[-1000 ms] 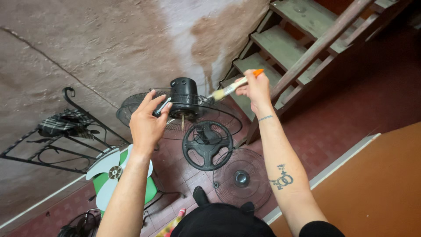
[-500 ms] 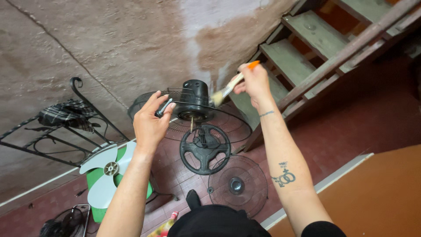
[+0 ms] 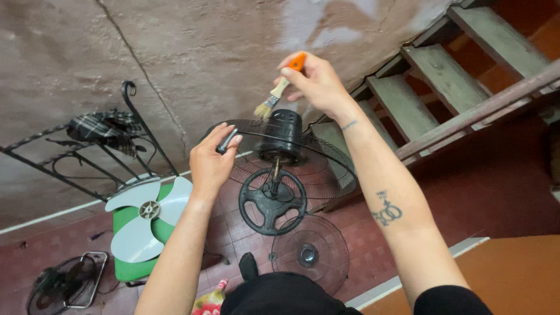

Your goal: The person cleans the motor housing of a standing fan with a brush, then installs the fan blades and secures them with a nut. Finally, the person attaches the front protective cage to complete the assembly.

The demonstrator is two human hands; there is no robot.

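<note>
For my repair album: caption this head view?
Right hand brushes a black fan motor; left hand steadies its wire guard.

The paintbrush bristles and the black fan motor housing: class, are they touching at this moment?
Apart. The head view shows the bristles of the brush in the right hand just left of the motor housing, with a sliver of wall visible between them.
</note>
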